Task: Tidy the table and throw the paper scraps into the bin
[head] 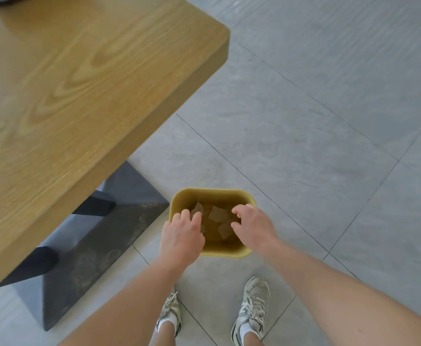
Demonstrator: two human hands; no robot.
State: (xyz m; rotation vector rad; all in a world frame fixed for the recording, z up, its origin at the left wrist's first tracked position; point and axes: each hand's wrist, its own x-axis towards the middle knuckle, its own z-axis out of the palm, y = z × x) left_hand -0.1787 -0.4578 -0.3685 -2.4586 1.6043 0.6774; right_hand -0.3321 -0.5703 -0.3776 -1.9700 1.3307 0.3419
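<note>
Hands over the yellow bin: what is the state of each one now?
Left hand: open, fingers loosely curled, holding nothing, over the yellow rectangular plastic bin.
Right hand: open, fingers loosely curled, holding nothing.

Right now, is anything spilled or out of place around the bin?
Nothing stands out. The bin stands upright, the paper scraps lie inside it, and none show on the floor around it. The left hand and right hand hover over it, empty.

Light: bright, even and soft across the floor [329, 126].
Shadows: dim inside the bin [210, 192]; dark beneath the surface [74, 91] left of the bin.
Blur: surface grain smeared far left of the bin.
Distortion: wide-angle stretch toward the edges.
</note>
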